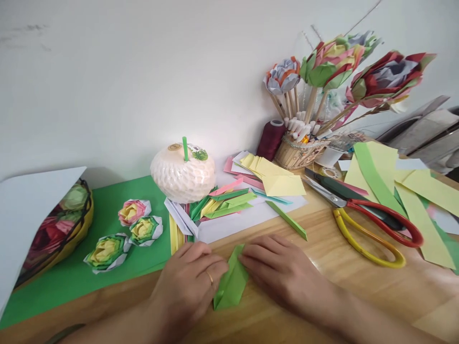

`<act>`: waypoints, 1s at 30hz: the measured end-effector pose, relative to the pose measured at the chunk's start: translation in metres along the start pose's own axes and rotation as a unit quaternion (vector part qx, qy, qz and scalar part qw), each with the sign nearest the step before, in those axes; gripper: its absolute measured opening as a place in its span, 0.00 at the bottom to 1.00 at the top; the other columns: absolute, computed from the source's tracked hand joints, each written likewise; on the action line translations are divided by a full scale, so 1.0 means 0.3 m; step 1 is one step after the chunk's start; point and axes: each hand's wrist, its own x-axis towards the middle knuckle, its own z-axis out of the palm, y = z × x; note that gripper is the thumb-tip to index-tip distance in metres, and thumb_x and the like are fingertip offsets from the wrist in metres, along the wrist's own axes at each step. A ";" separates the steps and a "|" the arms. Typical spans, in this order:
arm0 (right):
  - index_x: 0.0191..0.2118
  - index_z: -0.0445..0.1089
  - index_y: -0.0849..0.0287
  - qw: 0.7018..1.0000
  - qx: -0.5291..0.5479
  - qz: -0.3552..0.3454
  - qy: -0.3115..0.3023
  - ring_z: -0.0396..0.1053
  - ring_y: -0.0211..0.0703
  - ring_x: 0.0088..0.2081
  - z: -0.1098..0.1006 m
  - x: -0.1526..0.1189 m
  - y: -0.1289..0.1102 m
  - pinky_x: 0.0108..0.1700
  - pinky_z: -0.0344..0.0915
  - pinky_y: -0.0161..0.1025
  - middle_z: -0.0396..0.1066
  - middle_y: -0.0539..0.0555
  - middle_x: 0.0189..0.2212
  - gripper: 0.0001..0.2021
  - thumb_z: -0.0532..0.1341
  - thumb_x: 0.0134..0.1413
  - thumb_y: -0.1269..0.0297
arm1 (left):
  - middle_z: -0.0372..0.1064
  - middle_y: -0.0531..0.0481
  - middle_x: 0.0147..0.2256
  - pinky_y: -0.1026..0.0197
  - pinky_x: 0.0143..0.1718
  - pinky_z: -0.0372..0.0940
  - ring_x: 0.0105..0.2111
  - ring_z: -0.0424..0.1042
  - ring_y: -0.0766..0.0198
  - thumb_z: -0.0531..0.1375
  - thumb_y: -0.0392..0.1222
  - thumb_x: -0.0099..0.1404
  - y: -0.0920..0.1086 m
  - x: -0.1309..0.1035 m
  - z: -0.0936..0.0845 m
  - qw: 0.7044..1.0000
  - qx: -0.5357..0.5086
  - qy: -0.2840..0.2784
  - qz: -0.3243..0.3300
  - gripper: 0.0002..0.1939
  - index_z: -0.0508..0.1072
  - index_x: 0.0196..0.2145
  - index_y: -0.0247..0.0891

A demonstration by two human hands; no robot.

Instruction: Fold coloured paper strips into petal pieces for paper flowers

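A folded piece of green paper [233, 284] lies on the wooden table between my hands, with crease lines across it. My left hand [191, 282], a ring on one finger, has its fingers curled over the paper's left edge. At the upper right edge, my right hand [281, 274] presses with bent fingers drawn together. The undersides of both hands and the thumbs are hidden. Just beyond the hands lie a narrow folded green strip [287, 220] and a pile of folded coloured strips [229, 203].
Red-and-yellow-handled scissors [369, 215] lie at right beside cut paper sheets [380, 172]. A white ribbed container [182, 172] with a green straw stands at the back. Several paper flowers [107, 251] sit on green paper, left; a basket [301, 150] holds more on sticks.
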 end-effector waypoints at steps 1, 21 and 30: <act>0.37 0.70 0.63 0.999 -0.031 0.002 0.008 0.66 0.44 0.36 0.000 -0.006 -0.003 0.35 0.62 0.41 0.71 0.56 0.33 0.12 0.49 0.64 0.72 | 0.73 0.50 0.31 0.59 0.33 0.59 0.31 0.64 0.62 0.48 0.31 0.70 0.008 -0.006 -0.001 1.000 0.009 0.004 0.002 0.14 0.73 0.35 0.35; 0.45 0.69 0.60 0.989 0.113 0.058 -0.070 0.64 0.44 0.40 -0.066 -0.036 0.050 0.42 0.63 0.42 0.68 0.56 0.38 0.09 0.56 0.61 0.66 | 0.74 0.48 0.32 0.59 0.36 0.63 0.34 0.69 0.60 0.50 0.29 0.68 -0.007 -0.021 0.010 0.988 0.126 0.018 0.088 0.13 0.73 0.33 0.32; 0.36 0.69 0.61 0.994 0.091 0.039 -0.042 0.65 0.41 0.37 -0.044 -0.039 0.062 0.39 0.64 0.39 0.69 0.54 0.34 0.09 0.53 0.64 0.68 | 0.74 0.52 0.30 0.59 0.35 0.65 0.33 0.70 0.61 0.55 0.32 0.65 -0.002 -0.019 0.021 0.988 0.137 0.033 0.056 0.08 0.72 0.31 0.36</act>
